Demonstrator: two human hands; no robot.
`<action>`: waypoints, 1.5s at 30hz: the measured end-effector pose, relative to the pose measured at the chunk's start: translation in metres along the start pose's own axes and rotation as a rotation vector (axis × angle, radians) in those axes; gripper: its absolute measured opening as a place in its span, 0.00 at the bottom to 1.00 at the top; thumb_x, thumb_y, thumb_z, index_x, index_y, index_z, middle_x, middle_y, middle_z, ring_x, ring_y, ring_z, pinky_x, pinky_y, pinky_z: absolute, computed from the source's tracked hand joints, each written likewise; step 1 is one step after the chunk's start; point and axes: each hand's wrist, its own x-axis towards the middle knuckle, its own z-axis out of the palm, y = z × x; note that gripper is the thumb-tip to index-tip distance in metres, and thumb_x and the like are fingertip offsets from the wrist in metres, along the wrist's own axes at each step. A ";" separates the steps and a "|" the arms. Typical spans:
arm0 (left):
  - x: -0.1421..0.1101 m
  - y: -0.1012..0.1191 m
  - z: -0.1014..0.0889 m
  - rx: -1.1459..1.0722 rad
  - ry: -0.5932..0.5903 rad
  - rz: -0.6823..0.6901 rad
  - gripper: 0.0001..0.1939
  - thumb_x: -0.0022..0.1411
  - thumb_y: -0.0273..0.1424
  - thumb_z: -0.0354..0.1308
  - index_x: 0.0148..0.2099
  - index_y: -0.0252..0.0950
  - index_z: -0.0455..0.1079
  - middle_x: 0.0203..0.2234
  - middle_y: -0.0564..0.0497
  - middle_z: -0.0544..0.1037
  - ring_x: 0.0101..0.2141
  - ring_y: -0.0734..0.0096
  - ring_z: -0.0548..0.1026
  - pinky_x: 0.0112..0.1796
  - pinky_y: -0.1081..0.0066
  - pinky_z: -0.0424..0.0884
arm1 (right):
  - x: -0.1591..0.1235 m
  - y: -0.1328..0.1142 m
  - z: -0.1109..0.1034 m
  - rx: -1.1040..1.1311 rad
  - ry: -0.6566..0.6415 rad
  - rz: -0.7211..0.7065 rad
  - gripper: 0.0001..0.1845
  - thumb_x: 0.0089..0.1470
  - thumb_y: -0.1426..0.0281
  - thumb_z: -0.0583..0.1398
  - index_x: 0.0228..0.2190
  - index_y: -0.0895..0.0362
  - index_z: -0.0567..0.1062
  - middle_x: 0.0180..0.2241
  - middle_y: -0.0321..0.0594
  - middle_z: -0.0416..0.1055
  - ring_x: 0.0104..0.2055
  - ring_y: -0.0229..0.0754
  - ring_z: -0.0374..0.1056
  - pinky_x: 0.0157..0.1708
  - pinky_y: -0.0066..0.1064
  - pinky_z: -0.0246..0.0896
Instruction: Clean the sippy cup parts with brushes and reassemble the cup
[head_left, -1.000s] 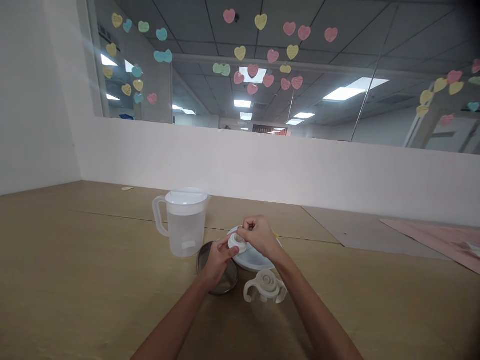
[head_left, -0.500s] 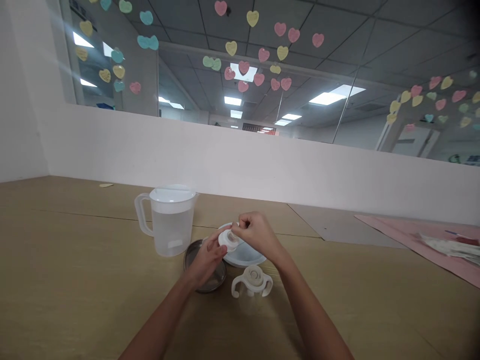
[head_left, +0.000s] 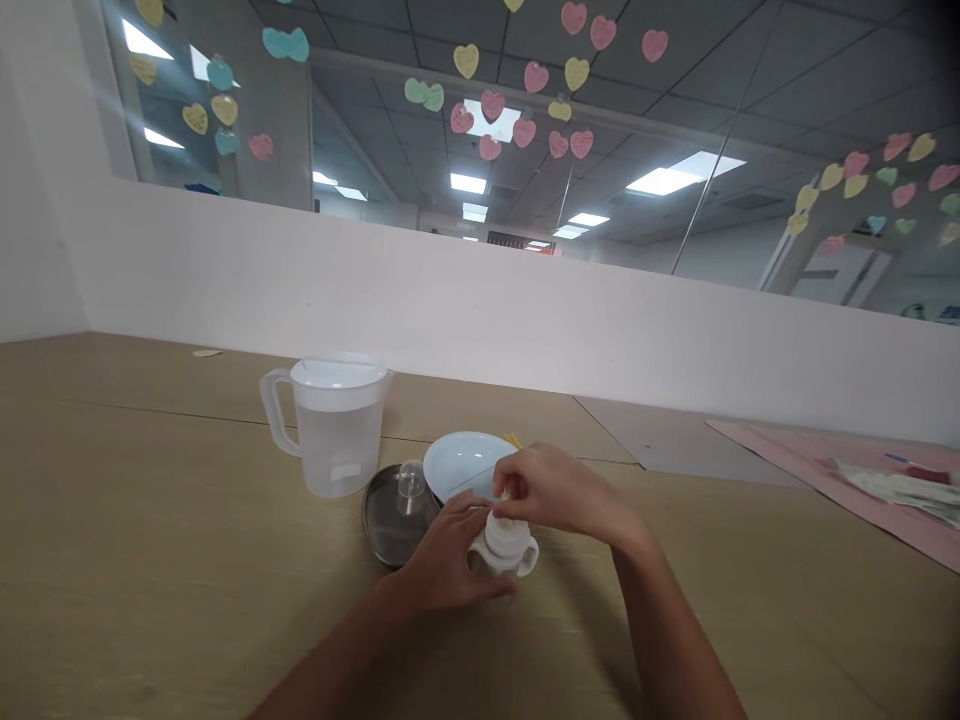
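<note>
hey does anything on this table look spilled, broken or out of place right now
Nothing stands out. The pitcher stands upright with no puddle around it, the white plate sits flat, and both hands are on the white handled piece.

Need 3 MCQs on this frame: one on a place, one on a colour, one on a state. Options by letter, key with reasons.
1. Where does the metal dish lie?
A. right of the white plate
B. between the pitcher and the hands
C. on the pink mat

2. What colour is the plate?
A. white
B. red
C. black

3. How does the pitcher stand?
A. tipped on its side
B. upside down
C. upright, lid on

Key:
1 B: the dish sits just right of and nearer than the pitcher, beside the left hand.
2 A: the plate's surface shows white behind the right hand.
3 C: the pitcher stands on its base with its lid on top, and its handle points left.

Both hands meet at the two-handled white cap on the table.
</note>
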 end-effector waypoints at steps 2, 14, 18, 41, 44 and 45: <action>0.000 -0.003 0.000 -0.005 0.004 -0.022 0.27 0.41 0.36 0.68 0.47 0.41 0.72 0.43 0.45 0.74 0.49 0.49 0.65 0.53 0.59 0.55 | 0.002 0.000 0.001 -0.037 -0.016 -0.017 0.01 0.42 0.72 0.60 0.22 0.56 0.73 0.23 0.34 0.70 0.24 0.34 0.61 0.23 0.25 0.47; 0.001 -0.010 -0.006 0.148 -0.058 -0.106 0.38 0.42 0.38 0.65 0.57 0.40 0.58 0.50 0.47 0.69 0.51 0.54 0.65 0.51 0.57 0.61 | -0.003 0.008 0.000 -0.085 0.010 -0.118 0.15 0.43 0.83 0.55 0.30 0.56 0.75 0.32 0.37 0.73 0.36 0.39 0.65 0.32 0.26 0.52; 0.002 -0.010 -0.005 0.147 -0.074 -0.113 0.37 0.43 0.40 0.65 0.55 0.39 0.59 0.48 0.47 0.70 0.48 0.54 0.68 0.47 0.59 0.66 | 0.003 0.015 -0.003 0.031 -0.056 -0.177 0.19 0.41 0.86 0.54 0.30 0.56 0.76 0.33 0.36 0.74 0.35 0.37 0.67 0.30 0.24 0.56; 0.000 -0.014 0.000 0.188 -0.042 -0.094 0.36 0.43 0.40 0.65 0.55 0.41 0.60 0.46 0.47 0.71 0.45 0.57 0.69 0.47 0.59 0.66 | 0.014 0.016 0.006 0.002 -0.239 0.059 0.20 0.47 0.61 0.57 0.43 0.55 0.71 0.24 0.36 0.72 0.26 0.38 0.67 0.26 0.26 0.55; 0.000 -0.013 -0.001 0.230 -0.022 -0.089 0.37 0.41 0.40 0.66 0.55 0.42 0.61 0.45 0.48 0.71 0.46 0.57 0.68 0.48 0.60 0.65 | 0.011 0.013 0.007 -0.115 -0.158 0.045 0.36 0.37 0.57 0.64 0.50 0.52 0.65 0.36 0.40 0.73 0.37 0.45 0.68 0.30 0.29 0.56; 0.000 -0.013 -0.001 0.238 -0.024 -0.081 0.36 0.41 0.40 0.66 0.54 0.42 0.62 0.45 0.48 0.71 0.46 0.57 0.68 0.48 0.60 0.65 | 0.010 0.011 0.009 -0.155 -0.168 0.030 0.39 0.35 0.58 0.65 0.52 0.51 0.64 0.39 0.41 0.72 0.39 0.47 0.68 0.31 0.29 0.56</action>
